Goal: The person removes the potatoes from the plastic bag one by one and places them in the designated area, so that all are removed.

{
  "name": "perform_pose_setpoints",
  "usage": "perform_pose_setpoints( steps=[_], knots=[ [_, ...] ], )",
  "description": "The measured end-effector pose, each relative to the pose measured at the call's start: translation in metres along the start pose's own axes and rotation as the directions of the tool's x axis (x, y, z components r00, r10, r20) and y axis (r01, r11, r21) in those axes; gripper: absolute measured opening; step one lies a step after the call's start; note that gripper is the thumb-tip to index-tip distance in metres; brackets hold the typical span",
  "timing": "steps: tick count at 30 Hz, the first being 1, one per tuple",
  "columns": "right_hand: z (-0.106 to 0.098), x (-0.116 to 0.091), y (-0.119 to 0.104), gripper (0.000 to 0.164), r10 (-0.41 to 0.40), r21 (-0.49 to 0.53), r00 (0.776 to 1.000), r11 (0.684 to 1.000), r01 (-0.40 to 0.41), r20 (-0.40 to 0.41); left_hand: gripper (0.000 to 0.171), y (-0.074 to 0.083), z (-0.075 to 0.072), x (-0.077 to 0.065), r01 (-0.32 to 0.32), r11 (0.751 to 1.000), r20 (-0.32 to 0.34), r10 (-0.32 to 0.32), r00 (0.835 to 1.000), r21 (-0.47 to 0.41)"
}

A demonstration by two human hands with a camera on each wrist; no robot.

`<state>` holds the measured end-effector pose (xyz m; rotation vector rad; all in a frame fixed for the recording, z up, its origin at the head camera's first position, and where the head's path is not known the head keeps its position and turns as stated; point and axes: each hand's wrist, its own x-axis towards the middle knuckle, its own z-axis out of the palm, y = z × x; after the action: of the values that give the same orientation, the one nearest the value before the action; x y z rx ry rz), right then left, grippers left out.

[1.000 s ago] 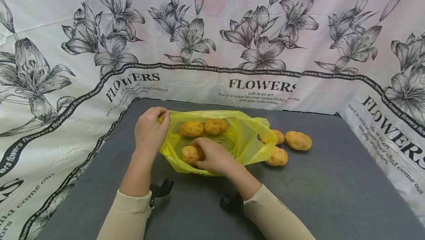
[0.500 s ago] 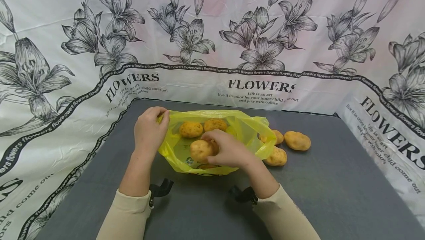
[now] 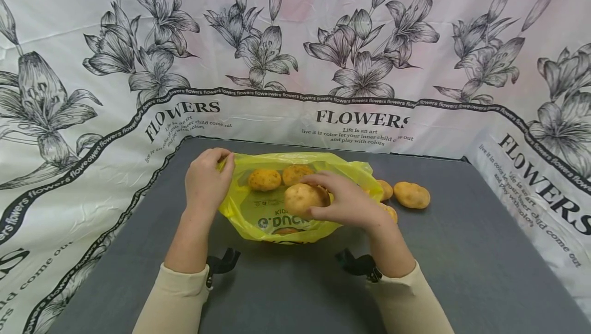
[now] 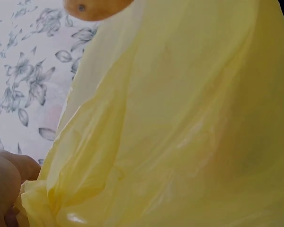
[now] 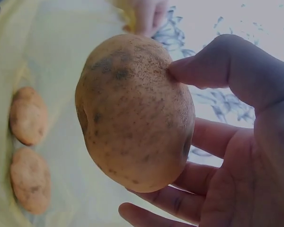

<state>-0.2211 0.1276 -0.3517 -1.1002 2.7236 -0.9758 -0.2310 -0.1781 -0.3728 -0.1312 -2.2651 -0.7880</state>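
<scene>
My right hand (image 3: 343, 198) grips a potato (image 3: 302, 200) over the mouth of a yellow plastic bag (image 3: 240, 216). In the right wrist view the thumb and fingers curl around that potato (image 5: 135, 113). The left hand (image 3: 209, 177) pinches the bag's left rim, and the left wrist view shows its fingers at a bunched edge of the yellow plastic (image 4: 85, 189). Inside the bag lie a potato (image 3: 264, 180) and another potato (image 3: 297, 174) side by side. A further potato (image 3: 286, 231) is partly hidden by the bag's near edge.
Right of the bag, a potato (image 3: 412, 195) lies on the grey table (image 3: 461, 252). Another potato (image 3: 385, 189) and one more potato (image 3: 391, 213) are partly hidden behind the bag and right hand. A flower-printed sheet (image 3: 360, 67) hangs at the back and sides.
My right hand has lifted the potato up from inside the bag and moved it to the right. Printing on the bag is now uncovered. The left hand stays on the rim.
</scene>
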Motion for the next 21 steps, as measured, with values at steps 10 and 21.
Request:
perform_pose_setpoints(
  steps=[10,21],
  knots=[
    [-0.02,-0.014,0.0,0.054,0.107,0.112,0.994,0.988,-0.109,0.022,0.017,-0.001,0.0,-0.001,0.008,1.0,0.008,-0.008,1.0,0.002],
    [-0.045,-0.042,0.01,0.051,0.199,0.103,0.98,0.975,-0.195,-0.024,0.016,0.0,0.001,-0.001,0.005,1.0,0.002,-0.005,1.0,-0.002]
  ],
)
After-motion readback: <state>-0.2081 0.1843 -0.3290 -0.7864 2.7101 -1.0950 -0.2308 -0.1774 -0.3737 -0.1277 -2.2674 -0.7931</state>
